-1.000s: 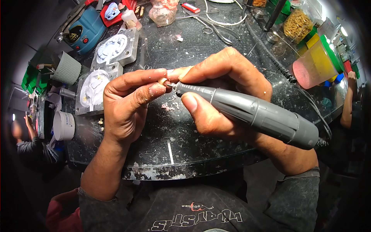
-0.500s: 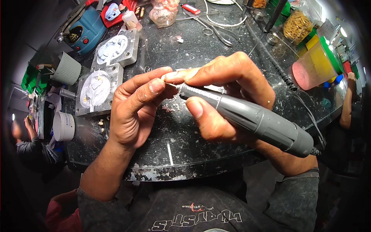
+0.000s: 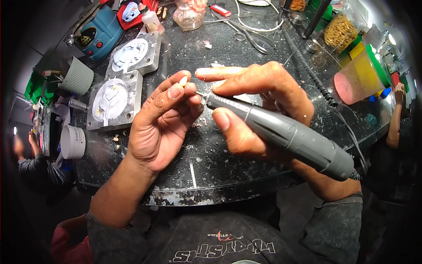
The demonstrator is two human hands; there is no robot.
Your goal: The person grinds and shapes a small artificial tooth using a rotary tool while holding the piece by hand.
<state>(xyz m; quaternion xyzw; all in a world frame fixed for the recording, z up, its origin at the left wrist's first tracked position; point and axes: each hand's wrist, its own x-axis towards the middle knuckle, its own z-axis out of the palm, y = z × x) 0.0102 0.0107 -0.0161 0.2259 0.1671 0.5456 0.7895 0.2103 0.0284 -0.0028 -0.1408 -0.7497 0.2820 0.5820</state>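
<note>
My left hand (image 3: pixel 156 121) pinches a small cream-coloured artificial tooth (image 3: pixel 183 81) between thumb and fingertips, its tip standing up above them. My right hand (image 3: pixel 279 81) wraps round a dark grey rotary handpiece (image 3: pixel 285 132), thumb below and index finger along the top. From its nose a thin metal bur (image 3: pixel 199 93) points left at the left fingertips, close by the tooth but seemingly apart from it. Left of my hands lie two metal flask halves (image 3: pixel 135 86) filled with white and bluish moulds (image 3: pixel 110 100). Several small cream bits (image 3: pixel 116 139) are on the bench beside the lower one.
A coiled cord (image 3: pixel 323 90) runs down the right side, near a green-lidded tub (image 3: pixel 362 75) with pink powder. Pliers (image 3: pixel 255 44) lie at the back. A blue machine (image 3: pixel 99 37), a white tub (image 3: pixel 72 143) and a basket (image 3: pixel 77 79) line the left. Another person's arm (image 3: pixel 395 114) shows at far right.
My hands have drawn slightly apart. The right index and middle fingers have left the left fingertips, and the tooth now shows in the left pinch. The handpiece has barely moved.
</note>
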